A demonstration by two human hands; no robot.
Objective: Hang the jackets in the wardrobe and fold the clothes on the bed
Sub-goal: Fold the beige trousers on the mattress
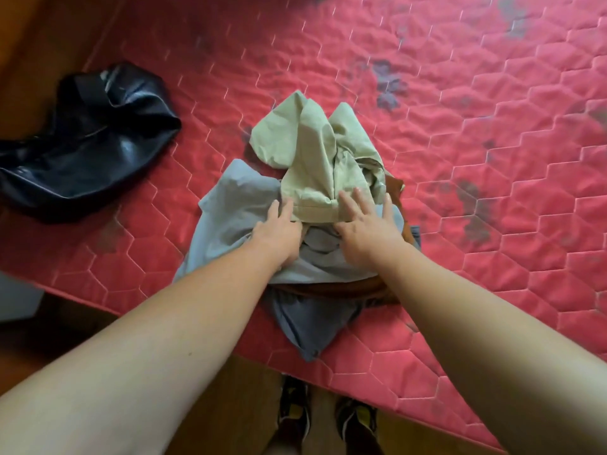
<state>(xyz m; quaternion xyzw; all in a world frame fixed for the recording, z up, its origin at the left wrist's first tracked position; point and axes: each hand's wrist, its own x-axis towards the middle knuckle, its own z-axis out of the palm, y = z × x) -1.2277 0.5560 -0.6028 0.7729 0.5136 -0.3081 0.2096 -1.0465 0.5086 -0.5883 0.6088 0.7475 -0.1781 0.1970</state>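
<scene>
Glossy black leather-look jacket [88, 139] at nine o'clock; matt, creased pale green cloth [308, 149] at centre over smooth grey-blue fabric [230, 208]; quilted red bedcover [492, 159], stitched, faintly sheened; wooden floor [256, 389] at six.

2 blk shoes [294, 410], wood floor [241, 405]

Bed [476, 142] viewed from above: red quilted cover, hexagonal stitching, faded dark floral prints. Brown wooden floor [230, 405] shows beyond the near edge; a similar brown surface [36, 44] lies upper left. Lighting soft and even.
</scene>
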